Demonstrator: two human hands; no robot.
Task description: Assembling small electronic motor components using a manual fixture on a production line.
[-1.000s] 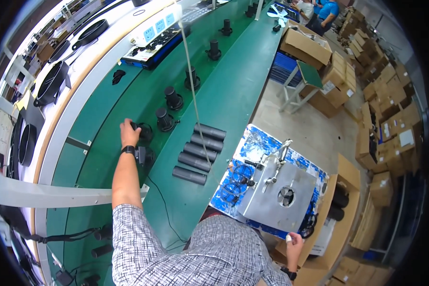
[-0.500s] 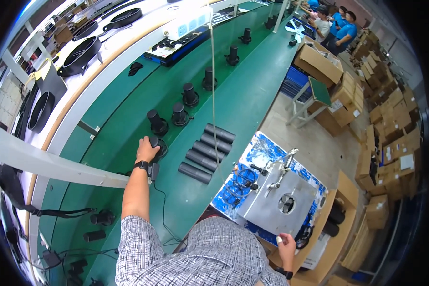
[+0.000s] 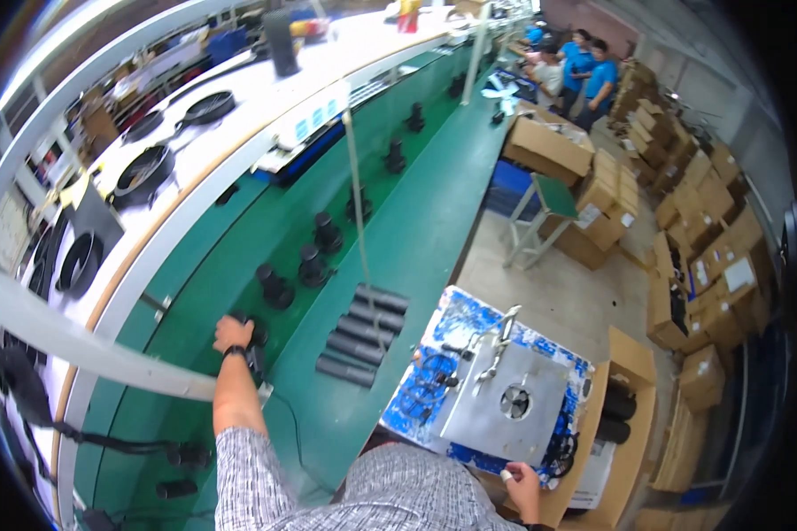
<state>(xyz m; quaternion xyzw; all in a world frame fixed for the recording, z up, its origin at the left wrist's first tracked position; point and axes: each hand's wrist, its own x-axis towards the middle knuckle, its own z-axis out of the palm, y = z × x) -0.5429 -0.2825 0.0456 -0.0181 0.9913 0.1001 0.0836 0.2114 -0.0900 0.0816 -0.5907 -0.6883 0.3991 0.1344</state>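
Head view: the black part [image 3: 255, 334] sits on the green counter [image 3: 416, 239], upright as far as can be told, its long axis vertical. Left hand [image 3: 232, 334] is clamped on it, as half a second ago, though drawn nearer the body. Right hand [image 3: 522, 488] rests, loosely curled, by the grey machine [image 3: 505, 403].

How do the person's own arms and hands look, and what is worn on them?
Both hands are bare, without gloves. The left hand has a dark wristband or watch at the wrist, and the forearm below it is uncovered. A short sleeve of a grey-and-white checked shirt covers the upper arm. The right hand wears nothing that shows; its wrist is hardly visible.
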